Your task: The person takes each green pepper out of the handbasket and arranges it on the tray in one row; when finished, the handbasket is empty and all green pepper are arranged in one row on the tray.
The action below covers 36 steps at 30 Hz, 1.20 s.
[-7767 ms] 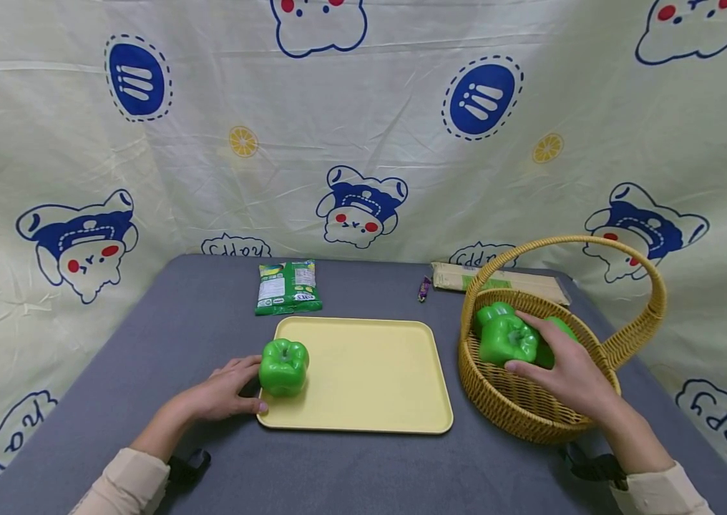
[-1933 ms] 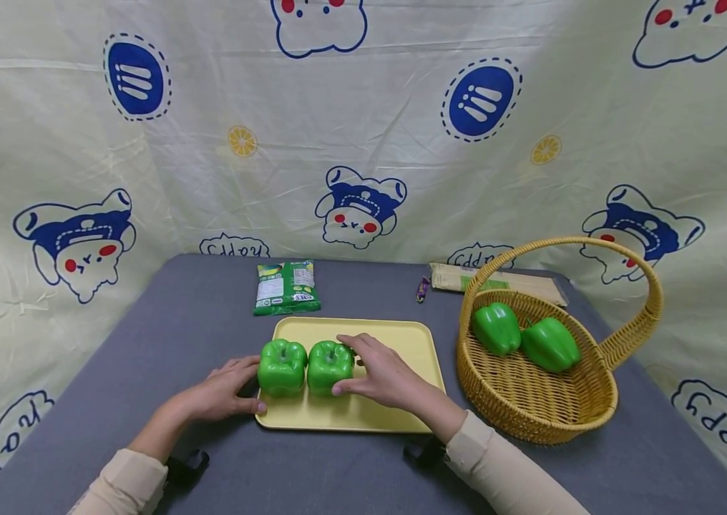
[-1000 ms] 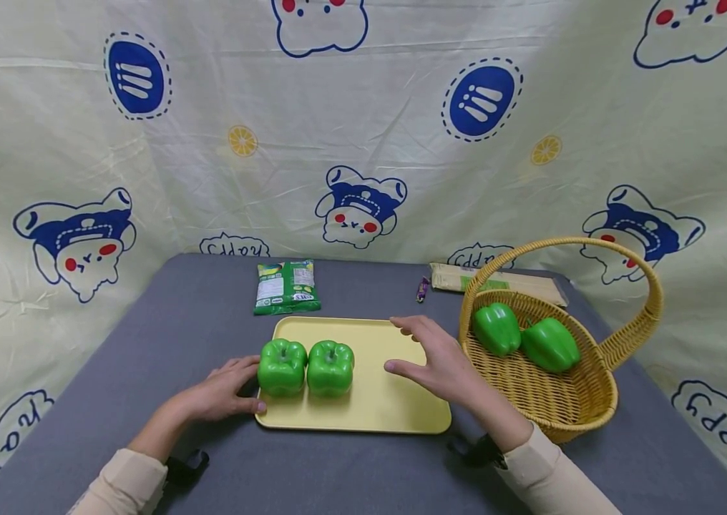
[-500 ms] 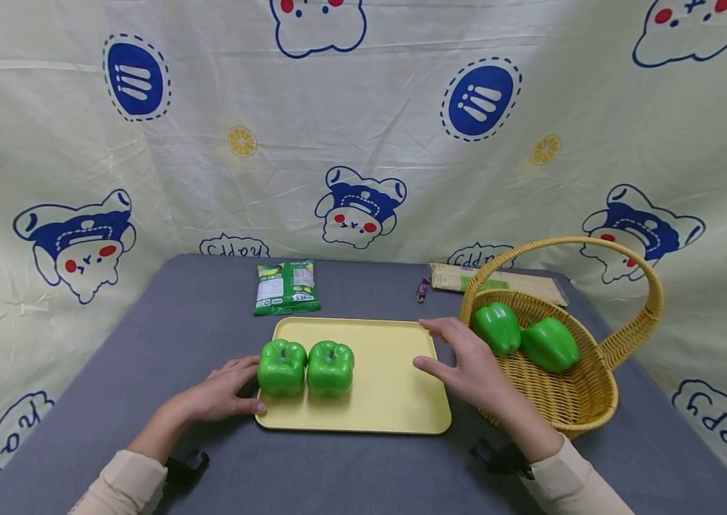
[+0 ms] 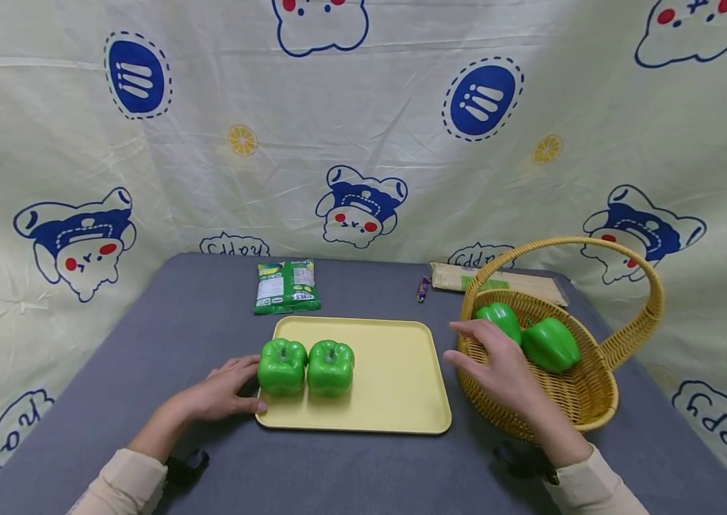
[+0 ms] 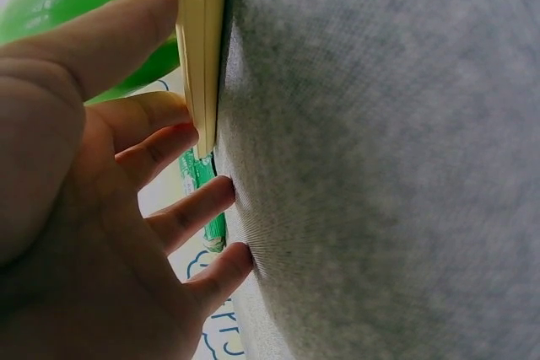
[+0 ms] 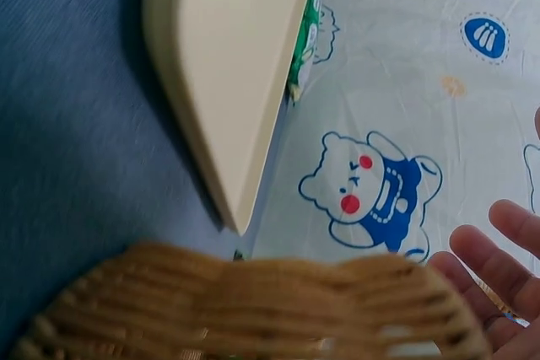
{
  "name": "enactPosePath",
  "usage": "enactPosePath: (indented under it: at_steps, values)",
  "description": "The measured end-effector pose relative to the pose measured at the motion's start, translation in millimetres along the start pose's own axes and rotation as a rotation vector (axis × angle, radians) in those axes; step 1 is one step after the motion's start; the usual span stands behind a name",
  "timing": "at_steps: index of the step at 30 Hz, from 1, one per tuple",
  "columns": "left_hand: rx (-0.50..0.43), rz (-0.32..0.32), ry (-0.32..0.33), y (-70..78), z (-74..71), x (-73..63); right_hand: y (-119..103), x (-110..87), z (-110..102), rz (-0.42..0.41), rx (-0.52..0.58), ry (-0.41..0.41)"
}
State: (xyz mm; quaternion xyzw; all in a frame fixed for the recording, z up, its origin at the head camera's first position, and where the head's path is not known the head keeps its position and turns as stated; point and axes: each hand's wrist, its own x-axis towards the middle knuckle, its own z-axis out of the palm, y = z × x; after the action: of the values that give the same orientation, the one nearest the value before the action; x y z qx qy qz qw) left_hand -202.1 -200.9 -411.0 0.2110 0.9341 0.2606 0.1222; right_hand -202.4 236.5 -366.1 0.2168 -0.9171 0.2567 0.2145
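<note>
Two green bell peppers stand side by side on the left part of a pale yellow tray: a left one and a right one. My left hand rests at the tray's left edge, thumb and fingertips touching the rim in the left wrist view, fingers spread. My right hand hovers over the near left rim of a wicker basket, thumb and fingers apart, holding nothing. Inside the basket lie two more green bell peppers, one in plain sight and one partly hidden behind my right hand.
Behind the tray lies a green snack packet. A small purple wrapped candy and a flat tan package lie at the back right. The basket's tall handle arches above it. A printed curtain hangs behind the grey table.
A pepper went from the basket to the tray beside the first one, and my right hand let go of it. That hand has since moved right to the basket. My left hand stayed put.
</note>
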Motion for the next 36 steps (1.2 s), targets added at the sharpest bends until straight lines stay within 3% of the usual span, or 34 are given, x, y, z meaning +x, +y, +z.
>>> enactPosePath:
  at_steps: [11, 18, 29, 36]
  values:
    - [0.005, 0.011, 0.005, -2.0, 1.7, 0.3, 18.4, -4.9, -15.1, 0.047, -0.038, 0.040]
    - [0.014, 0.024, 0.016, -3.3, 2.9, 0.7, 27.9, -4.2, -31.8, 0.098, -0.074, 0.022]
    - [0.003, 0.015, 0.005, -1.0, 0.5, -0.1, 28.7, 1.1, -51.3, 0.104, -0.117, 0.054]
    - [0.001, -0.002, 0.004, 0.5, 0.3, -0.3, 28.3, 5.7, -59.2, 0.103, -0.118, 0.031]
